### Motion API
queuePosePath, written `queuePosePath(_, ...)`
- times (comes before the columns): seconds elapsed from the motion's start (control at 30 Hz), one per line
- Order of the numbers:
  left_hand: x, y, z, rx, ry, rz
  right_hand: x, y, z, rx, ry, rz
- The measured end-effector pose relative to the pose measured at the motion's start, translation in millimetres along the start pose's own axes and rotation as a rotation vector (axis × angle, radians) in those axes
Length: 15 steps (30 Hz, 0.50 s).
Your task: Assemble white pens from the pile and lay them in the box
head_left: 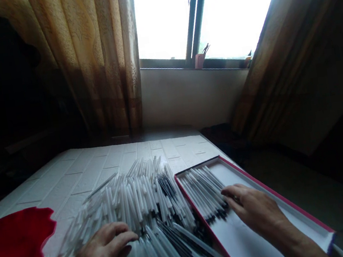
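Observation:
A heap of slim, translucent pen-like tubes [137, 201], some with black ends, covers the near middle of the table. At the heap's near left side is my left hand [101, 255], its fingers bent and pressed together; whatever they hold is hidden. In a shallow red-edged box [247, 237] with a white inside, more tubes [201, 192] lie side by side, black ends toward me. My right hand [256, 208] reaches over the box with thumb and fingers pinched at the right end of this row, on a tube mostly covered by the fingers.
The table [100, 164] has a white brick-patterned cover. A red dish with a wavy rim [16, 248] sits at the left. Behind the table are a patterned gold curtain [93, 50] and a bright window [169, 18], with a pink cup [199, 60] on its sill.

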State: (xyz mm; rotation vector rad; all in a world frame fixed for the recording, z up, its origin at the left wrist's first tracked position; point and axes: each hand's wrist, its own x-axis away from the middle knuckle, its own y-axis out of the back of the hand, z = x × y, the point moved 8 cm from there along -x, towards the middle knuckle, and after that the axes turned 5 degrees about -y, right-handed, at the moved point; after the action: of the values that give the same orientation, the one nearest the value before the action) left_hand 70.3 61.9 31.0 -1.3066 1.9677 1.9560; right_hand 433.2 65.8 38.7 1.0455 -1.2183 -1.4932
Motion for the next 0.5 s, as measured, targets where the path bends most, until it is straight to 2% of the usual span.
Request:
queuePosePath(0.07, 3, -1.0, 5, -0.015, 0.034, -0.013, -3, -1, -8, 0.022, -0.063, 0.062)
queuePosePath(0.2, 11, -5.8, 11, -0.031, 0.044, -0.002, 0, -2, -8, 0.034, -0.102, 0.137)
queuePosePath(0.37, 12, -3.2, 12, -0.029, 0.110, -0.058, 1, -3, -6, 0.041, -0.131, 0.137)
queuePosePath(0.5, 6, 1.3, 8, -0.035, 0.090, -0.105, -1, -3, -5, 0.038, -0.144, 0.120)
